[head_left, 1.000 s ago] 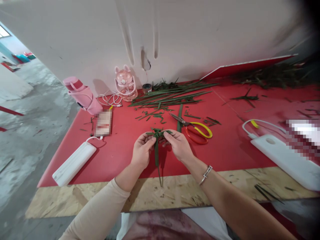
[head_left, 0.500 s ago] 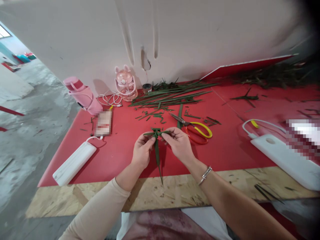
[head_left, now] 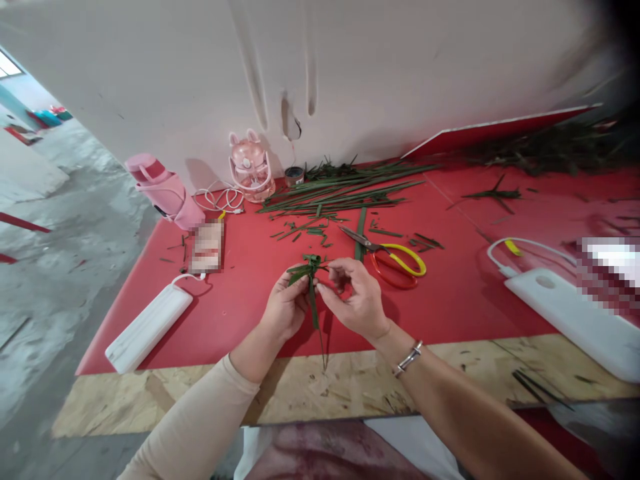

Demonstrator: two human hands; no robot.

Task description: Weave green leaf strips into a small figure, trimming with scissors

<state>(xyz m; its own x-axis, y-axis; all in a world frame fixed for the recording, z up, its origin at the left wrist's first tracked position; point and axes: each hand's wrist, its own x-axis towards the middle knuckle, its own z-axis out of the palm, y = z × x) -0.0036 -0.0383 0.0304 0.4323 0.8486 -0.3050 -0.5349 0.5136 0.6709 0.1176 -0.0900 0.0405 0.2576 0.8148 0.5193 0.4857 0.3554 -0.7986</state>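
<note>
My left hand (head_left: 287,303) pinches a folded green leaf figure (head_left: 312,267) between thumb and fingers, above the red tabletop. The figure has a rolled knot at its top, side strips, and a long pointed strip hanging toward me. My right hand (head_left: 357,293) is just right of it, thumb and curled fingers apart, fingertips close to a thin side strip; whether they touch it I cannot tell. Beyond my right hand lie scissors (head_left: 400,257) with yellow and red handles, spread apart, their blades over a flat green leaf strip (head_left: 361,233).
Long green leaf strips (head_left: 345,190) and small cuttings lie farther back. A pink bottle (head_left: 163,190), a clear pink cup (head_left: 250,170) and a small tin (head_left: 294,176) stand near the wall. White power banks (head_left: 150,333) lie on both sides. Bare board (head_left: 200,393) edges the front.
My right hand has loosened its pinch on the figure's right side strip and its fingers have spread. The figure has turned in my left hand, its rolled top now showing.
</note>
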